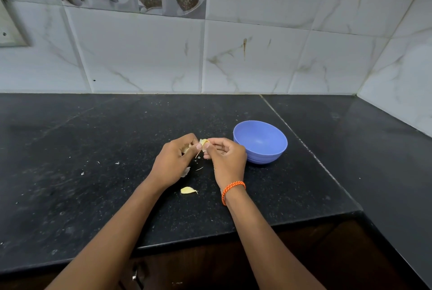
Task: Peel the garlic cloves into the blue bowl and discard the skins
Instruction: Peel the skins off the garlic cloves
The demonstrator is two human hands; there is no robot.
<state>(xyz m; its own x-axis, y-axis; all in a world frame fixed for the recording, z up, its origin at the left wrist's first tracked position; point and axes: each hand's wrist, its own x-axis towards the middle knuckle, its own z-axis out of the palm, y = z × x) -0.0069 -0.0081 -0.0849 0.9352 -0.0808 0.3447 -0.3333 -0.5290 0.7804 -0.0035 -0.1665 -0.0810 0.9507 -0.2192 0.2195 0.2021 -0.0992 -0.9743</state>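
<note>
Just left of the blue bowl [260, 141], both hands pinch one garlic clove [204, 143], the left hand [174, 161] seemingly steadying it while the right hand [225, 160] strips skin, so the peeled clove can drop in.

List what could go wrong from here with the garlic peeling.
1. Both hands, left hand and right hand, pinch the garlic clove over the countertop, not over the blue bowl; if it slips, it likely lands on the counter.
2. Skin scraps lie loose near another clove, so skins could get mixed in with the cloves or missed at discard.
</note>
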